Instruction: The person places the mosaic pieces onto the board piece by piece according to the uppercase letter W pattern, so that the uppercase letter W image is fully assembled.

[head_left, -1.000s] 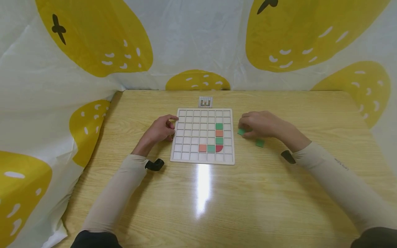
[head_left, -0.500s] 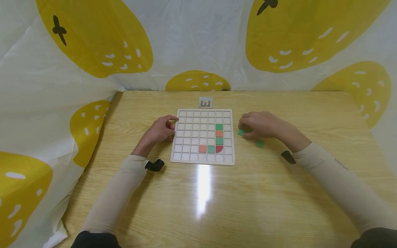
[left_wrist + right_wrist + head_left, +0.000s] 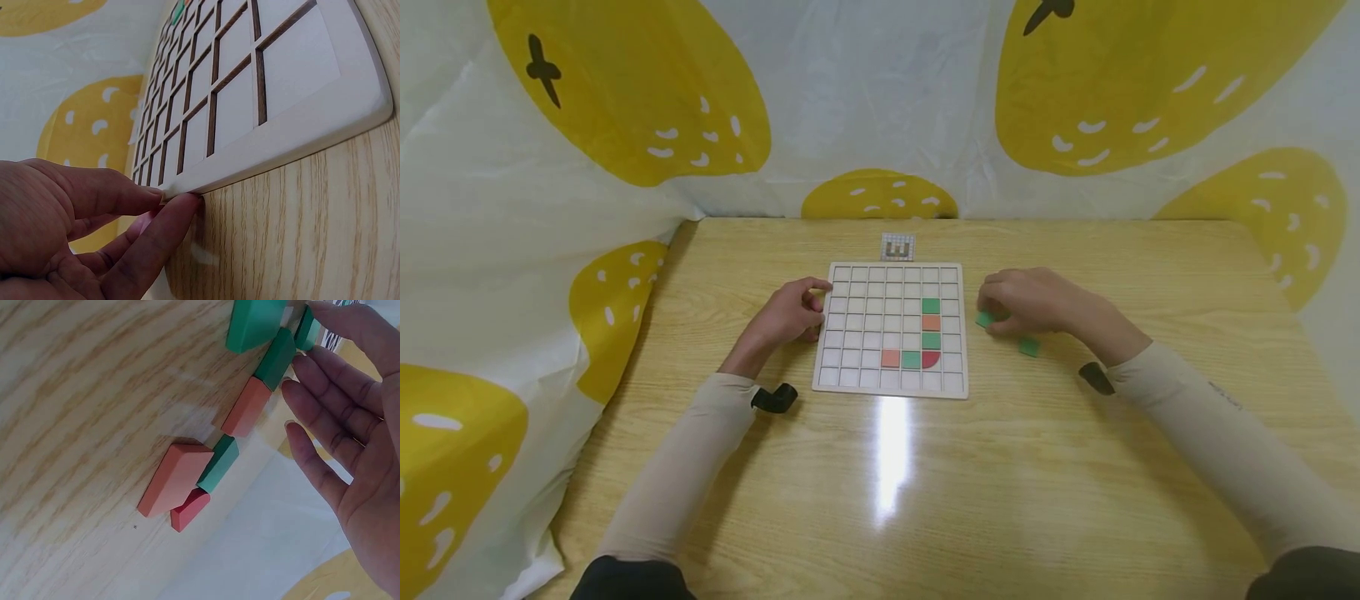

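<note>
Well, smooth gridded board (image 3: pixel 872 322) meets loose left hand (image 3: pixel 786 313) at nine o'clock. Right hand (image 3: pixel 1028 300), at three, pinches square tile (image 3: pixel 984 319).

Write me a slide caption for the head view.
Left hand touching the edge of a partly filled seven-by-seven grid board, right hand pinching a green square tile beside it.

- A white cloth (image 3: pixel 880 100), printed with yellow fruit shapes (image 3: pixel 632 92), hangs from 8 o'clock over 12 to 3.
- A wooden table (image 3: pixel 1015 500) extends toward 6 o'clock.
- One bright reflection (image 3: pixel 891 458) lies there.
</note>
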### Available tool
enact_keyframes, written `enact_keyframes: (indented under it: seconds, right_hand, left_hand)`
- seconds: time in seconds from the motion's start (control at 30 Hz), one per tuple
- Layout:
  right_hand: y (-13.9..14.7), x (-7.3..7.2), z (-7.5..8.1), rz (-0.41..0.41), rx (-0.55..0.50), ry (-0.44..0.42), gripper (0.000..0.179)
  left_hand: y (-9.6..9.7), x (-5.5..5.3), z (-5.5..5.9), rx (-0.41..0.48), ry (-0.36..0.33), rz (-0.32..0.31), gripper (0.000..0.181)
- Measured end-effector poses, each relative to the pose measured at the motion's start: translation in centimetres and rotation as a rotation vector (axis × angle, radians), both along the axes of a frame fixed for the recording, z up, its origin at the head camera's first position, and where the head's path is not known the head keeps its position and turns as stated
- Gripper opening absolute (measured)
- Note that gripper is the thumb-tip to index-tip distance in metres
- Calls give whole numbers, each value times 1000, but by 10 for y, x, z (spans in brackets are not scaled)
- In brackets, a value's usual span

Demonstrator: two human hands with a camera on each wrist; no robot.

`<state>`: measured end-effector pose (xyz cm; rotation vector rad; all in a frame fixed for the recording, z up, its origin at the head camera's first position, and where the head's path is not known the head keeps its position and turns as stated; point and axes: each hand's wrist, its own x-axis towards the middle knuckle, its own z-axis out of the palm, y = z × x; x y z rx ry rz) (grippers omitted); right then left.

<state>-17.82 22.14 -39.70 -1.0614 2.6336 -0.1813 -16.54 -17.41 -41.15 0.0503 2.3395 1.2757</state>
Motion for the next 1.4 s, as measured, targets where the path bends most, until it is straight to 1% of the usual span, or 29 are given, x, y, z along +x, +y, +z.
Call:
enact_keyframes:
  seconds: [0.3, 0.7, 0.87, 1.07, 1.2, 1.4]
  right_hand:
    - [-3, -3, 3, -36, 8, -13, 20]
    - [-2, -5, 1, -8, -4, 0, 20]
    - [-3, -4, 2, 20, -12, 21, 22]
    - [-2, -4, 3, 32, -6, 42, 24]
    - [-2, -5, 5, 32, -26, 27, 25]
    - [-4, -7, 9, 33, -92, 10, 25]
  left_hand:
    - [0, -1, -1, -3, 1, 1, 53]
    - [0, -1, -1, 2, 3, -4, 53]
    - [0, -1, -1, 4, -1, 1, 53]
    - [0, -1, -1, 7, -7, 8, 53]
    - [0, -1, -1, 6, -11, 12, 53]
    - [0, -1, -1, 10, -12, 9, 53]
